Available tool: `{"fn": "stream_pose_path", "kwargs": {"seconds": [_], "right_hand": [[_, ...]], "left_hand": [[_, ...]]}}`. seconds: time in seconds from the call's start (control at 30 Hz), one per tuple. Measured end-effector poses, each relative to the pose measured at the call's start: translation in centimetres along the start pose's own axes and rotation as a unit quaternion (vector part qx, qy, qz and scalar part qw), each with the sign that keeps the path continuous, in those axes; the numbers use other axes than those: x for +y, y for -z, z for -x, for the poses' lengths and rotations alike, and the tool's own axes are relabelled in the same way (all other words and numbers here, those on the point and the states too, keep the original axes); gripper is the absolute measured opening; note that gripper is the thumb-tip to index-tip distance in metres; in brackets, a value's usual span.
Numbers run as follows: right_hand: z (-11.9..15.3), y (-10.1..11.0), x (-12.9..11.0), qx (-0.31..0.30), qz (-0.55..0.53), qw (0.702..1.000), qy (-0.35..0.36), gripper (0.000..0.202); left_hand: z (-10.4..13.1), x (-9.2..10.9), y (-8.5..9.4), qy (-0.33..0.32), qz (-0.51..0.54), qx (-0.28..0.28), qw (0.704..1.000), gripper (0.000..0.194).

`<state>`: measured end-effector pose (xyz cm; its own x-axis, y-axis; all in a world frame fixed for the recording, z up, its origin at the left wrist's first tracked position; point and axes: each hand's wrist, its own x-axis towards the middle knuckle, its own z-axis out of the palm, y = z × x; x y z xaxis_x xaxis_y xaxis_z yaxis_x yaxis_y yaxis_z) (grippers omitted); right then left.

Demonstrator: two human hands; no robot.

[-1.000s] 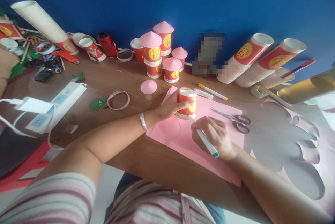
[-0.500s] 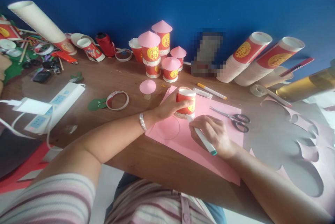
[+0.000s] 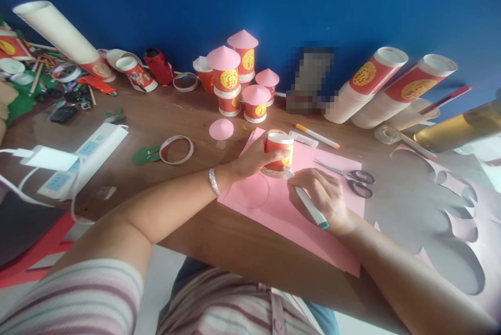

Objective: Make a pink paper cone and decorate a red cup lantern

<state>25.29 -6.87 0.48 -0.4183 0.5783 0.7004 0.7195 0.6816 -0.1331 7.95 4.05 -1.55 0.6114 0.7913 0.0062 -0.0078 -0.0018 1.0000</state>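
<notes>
My left hand (image 3: 254, 157) is wrapped round a red paper cup (image 3: 278, 143) with a gold emblem, standing on a sheet of pink paper (image 3: 313, 230). In my right hand (image 3: 323, 199) is a white marker (image 3: 309, 204) with a green end, its tip close to the cup's lower rim; whether it touches I cannot tell. A drawn circle shows on the paper left of the cup. Scissors (image 3: 348, 174) lie partly open at the paper's right side. A glue stick (image 3: 303, 138) and a yellow-capped marker (image 3: 318, 136) lie behind the cup.
Red cups with pink cone tops (image 3: 229, 71) stand by the blue wall, a loose pink cone (image 3: 221, 129) before them. Stacked paper cups (image 3: 403, 92) lean at the right, near tape (image 3: 387, 134) and pink offcuts (image 3: 465, 228). A power strip (image 3: 84, 160) and paper ring (image 3: 176, 150) lie left.
My right hand has shifted slightly right, taking the marker with it, and the marker's tip now sits a little right along the cup's lower rim. The left hand keeps its hold.
</notes>
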Motion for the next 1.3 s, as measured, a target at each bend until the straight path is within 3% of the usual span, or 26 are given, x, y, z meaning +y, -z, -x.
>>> {"fn": "stream_pose_path", "kwargs": {"seconds": [0.63,1.3], "right_hand": [[0.13,-0.27,-0.13,0.013,0.013,1.0,-0.008,0.029],[0.04,0.05,-0.31,-0.025,-0.013,1.0,0.004,0.025]], "left_hand": [[0.03,0.0,-0.09,-0.001,-0.003,0.019,1.0,0.038],[-0.12,0.23,-0.01,-0.017,-0.004,0.006,1.0,0.041]]}}
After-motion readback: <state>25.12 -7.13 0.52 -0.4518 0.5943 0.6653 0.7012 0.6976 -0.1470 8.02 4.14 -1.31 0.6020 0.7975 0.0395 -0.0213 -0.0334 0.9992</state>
